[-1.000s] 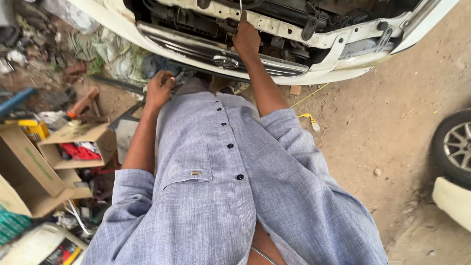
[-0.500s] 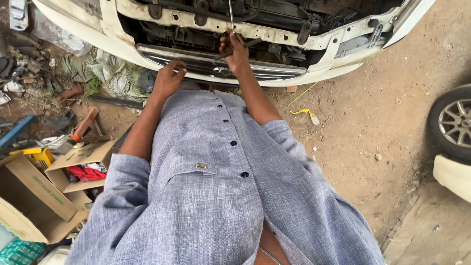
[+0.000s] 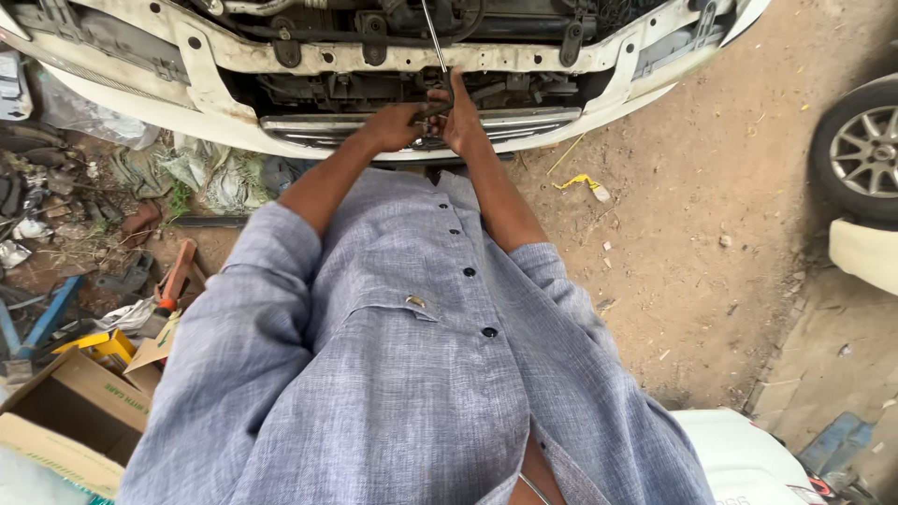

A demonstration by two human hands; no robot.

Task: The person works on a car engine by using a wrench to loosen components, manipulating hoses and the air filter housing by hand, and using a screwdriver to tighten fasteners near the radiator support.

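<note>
Clasping a thin metal rod (image 3: 433, 37), both hands' grips close at the car front (image 3: 281, 56).

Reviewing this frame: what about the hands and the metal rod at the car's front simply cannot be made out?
- Head view: the lower end of the metal rod is hidden behind the right hand.
- Its top is cut off by the upper edge.
- What the left hand touches is too dark and small to tell.
- The car front runs past the top edge.
</note>
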